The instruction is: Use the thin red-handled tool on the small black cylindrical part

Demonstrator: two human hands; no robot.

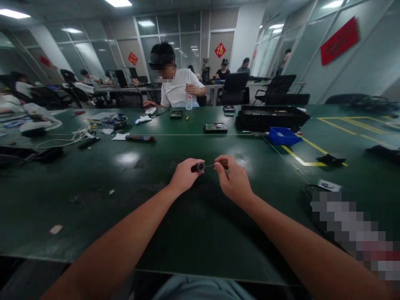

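Over the middle of the green table, my left hand (184, 177) is closed around a short black cylinder (200, 167) with a pale ring at its round end. My fingers cover the rest of it. Opposite, my right hand (235, 181) grips a screwdriver (224, 163) by its dark red handle. Its thin metal shaft points left at the cylinder, with the tip close to the ring; whether they touch I cannot tell. Both hands are held near each other, above the tabletop.
Beyond my hands lie a hard drive (215, 128), a long black housing (271, 118) and a blue bin (284, 136). A dark cylindrical tool (140, 138) rests at left near white cables. Across the table, a person (183, 85) holds a plastic bottle (189, 101).
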